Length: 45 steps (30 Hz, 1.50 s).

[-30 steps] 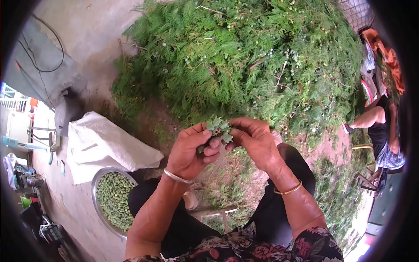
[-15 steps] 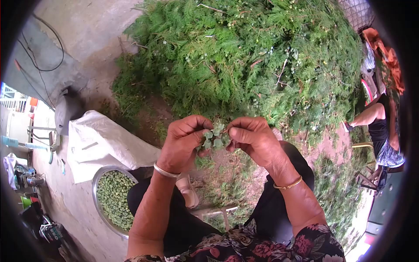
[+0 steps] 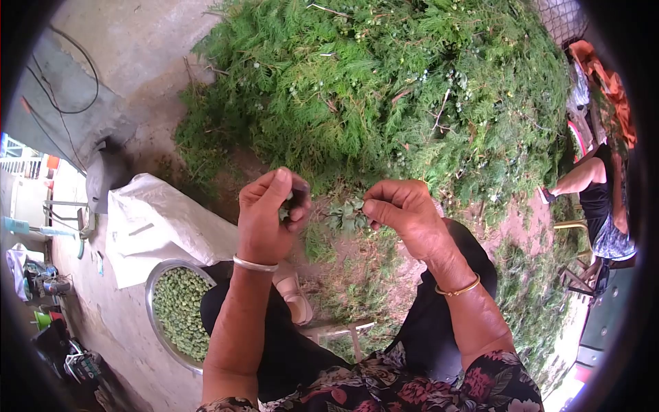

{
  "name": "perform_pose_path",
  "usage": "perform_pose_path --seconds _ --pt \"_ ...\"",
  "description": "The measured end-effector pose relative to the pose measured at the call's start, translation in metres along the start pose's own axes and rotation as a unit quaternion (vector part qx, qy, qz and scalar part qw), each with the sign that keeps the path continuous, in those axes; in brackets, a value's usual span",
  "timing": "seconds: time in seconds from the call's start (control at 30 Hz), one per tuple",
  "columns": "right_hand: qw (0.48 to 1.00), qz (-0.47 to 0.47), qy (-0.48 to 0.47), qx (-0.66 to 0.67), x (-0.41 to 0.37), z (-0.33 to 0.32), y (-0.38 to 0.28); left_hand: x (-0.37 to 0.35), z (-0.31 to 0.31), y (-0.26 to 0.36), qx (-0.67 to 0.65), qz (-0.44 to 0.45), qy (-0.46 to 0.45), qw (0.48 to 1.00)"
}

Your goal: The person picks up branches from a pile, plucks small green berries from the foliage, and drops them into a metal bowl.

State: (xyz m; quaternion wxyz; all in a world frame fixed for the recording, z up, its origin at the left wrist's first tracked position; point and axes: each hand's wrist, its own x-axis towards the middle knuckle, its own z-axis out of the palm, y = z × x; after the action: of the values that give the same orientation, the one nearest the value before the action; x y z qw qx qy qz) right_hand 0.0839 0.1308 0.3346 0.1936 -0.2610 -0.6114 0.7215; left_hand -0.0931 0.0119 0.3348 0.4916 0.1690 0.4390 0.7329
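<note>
Between the thumb and fingers of my right hand (image 3: 405, 213) is a small sprig of green cones (image 3: 345, 215), its tip pointing left. My left hand (image 3: 266, 214), wearing a silver bangle, is apart from the sprig, its fingers curled inward. A few pale green cones (image 3: 285, 209) show in its palm, partly hidden by the fingers. Beyond both hands rises a large heap of cut evergreen branches (image 3: 384, 89), dotted with pale cones. At lower left, a metal basin (image 3: 150, 302) holds many loose green cones (image 3: 180, 312).
A white sack (image 3: 165, 220) lies on the concrete floor beside the basin. Under my knees is a low stool frame (image 3: 340, 330). Scattered greenery (image 3: 518, 302) covers the ground to the right, where another person's leg (image 3: 580, 182) shows. A dark cable (image 3: 89, 69) hangs at upper left.
My left hand has drawn away from the sprig to the left and turned, with cones now in its curled fingers. My right hand keeps the sprig, almost in the same place.
</note>
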Motion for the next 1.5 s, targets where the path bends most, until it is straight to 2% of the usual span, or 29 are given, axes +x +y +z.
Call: perform_pose_path --seconds 0.07,0.13,0.2,0.27,0.3,0.43,0.53,0.63,0.7,0.73,0.8,0.83,0.87,0.9,0.93,1.0,1.03,1.07,1.13,1.17,1.2,1.27,1.33,1.4,1.5 --pt "1.000 -0.012 0.009 -0.021 -0.001 0.000 -0.001 -0.003 0.006 -0.003 0.007 -0.002 0.013 1.000" --pt "0.998 -0.012 0.002 -0.066 -0.001 -0.001 -0.003 -0.007 0.008 -0.009 0.154 -0.015 -0.015 0.988" --pt "0.994 -0.011 -0.006 -0.111 -0.001 0.000 -0.005 -0.009 0.012 -0.013 0.197 -0.029 -0.024 0.980" --pt "0.992 0.014 -0.004 -0.123 -0.002 0.001 -0.005 -0.008 0.016 -0.018 0.299 0.037 -0.071 0.951" --pt "0.992 0.015 -0.004 -0.123 -0.001 0.001 -0.004 -0.005 0.014 -0.022 0.366 0.110 -0.102 0.918" --pt "0.991 0.023 -0.013 -0.134 0.001 0.000 0.004 -0.008 0.019 -0.024 0.405 0.125 -0.117 0.898" --pt "0.990 0.025 -0.029 -0.133 0.000 -0.001 0.006 -0.008 0.017 -0.024 0.422 0.099 -0.122 0.893" --pt "0.991 0.022 -0.028 -0.131 -0.002 0.002 -0.001 -0.009 0.019 -0.022 0.388 0.085 -0.108 0.911" --pt "0.992 0.024 -0.015 -0.123 -0.003 0.005 -0.001 -0.012 0.025 -0.012 0.184 -0.067 0.004 0.981" --pt "0.994 0.025 -0.015 -0.110 -0.003 0.007 0.002 -0.010 0.023 -0.015 0.184 -0.068 0.004 0.981" --pt "0.995 0.024 -0.014 -0.097 -0.003 0.006 0.004 -0.005 0.019 -0.022 0.039 -0.075 0.015 0.996" --pt "0.992 0.013 -0.010 -0.128 -0.002 0.005 0.004 -0.006 0.021 -0.023 0.038 -0.075 0.014 0.996" --pt "0.987 0.003 -0.006 -0.159 -0.002 0.004 0.004 -0.007 0.023 -0.023 0.117 -0.065 0.022 0.991" --pt "0.987 0.003 -0.006 -0.160 -0.004 0.004 0.003 -0.007 0.024 -0.023 0.195 -0.055 0.029 0.979" --pt "0.991 -0.011 0.028 -0.131 -0.007 0.004 0.001 -0.003 0.020 -0.021 0.194 -0.055 0.029 0.979" --pt "0.992 -0.026 0.058 -0.106 -0.008 0.001 -0.001 0.010 0.004 -0.015 0.150 -0.002 0.139 0.979" --pt "0.994 -0.025 0.076 -0.077 -0.007 -0.004 0.001 0.013 -0.007 -0.012 0.036 -0.022 0.110 0.993" --pt "0.994 -0.025 0.094 -0.047 -0.006 -0.008 0.002 0.015 -0.011 -0.010 0.038 -0.021 0.105 0.994" --pt "0.994 -0.045 0.085 -0.046 -0.006 -0.008 0.001 0.011 -0.018 -0.010 -0.074 -0.095 0.022 0.993" --pt "0.994 -0.050 0.080 -0.051 -0.005 -0.009 0.002 0.007 -0.019 -0.012 -0.061 -0.098 -0.019 0.993" --pt "0.994 -0.055 0.075 -0.056 -0.005 -0.009 0.003 0.005 -0.014 -0.013 -0.060 -0.098 -0.018 0.993" --pt "0.993 -0.045 0.092 -0.058 -0.005 -0.008 0.003 -0.001 0.005 -0.014 -0.142 -0.155 0.024 0.977" --pt "0.991 -0.036 0.114 -0.061 -0.005 -0.007 0.002 -0.004 0.011 -0.018 -0.124 -0.157 0.022 0.980" --pt "0.987 -0.055 0.144 -0.040 -0.004 -0.002 0.002 -0.004 0.009 -0.032 -0.124 -0.171 0.066 0.975" --pt "0.985 -0.045 0.151 -0.063 -0.001 0.001 0.005 -0.004 0.017 -0.042 -0.058 -0.126 0.062 0.988"
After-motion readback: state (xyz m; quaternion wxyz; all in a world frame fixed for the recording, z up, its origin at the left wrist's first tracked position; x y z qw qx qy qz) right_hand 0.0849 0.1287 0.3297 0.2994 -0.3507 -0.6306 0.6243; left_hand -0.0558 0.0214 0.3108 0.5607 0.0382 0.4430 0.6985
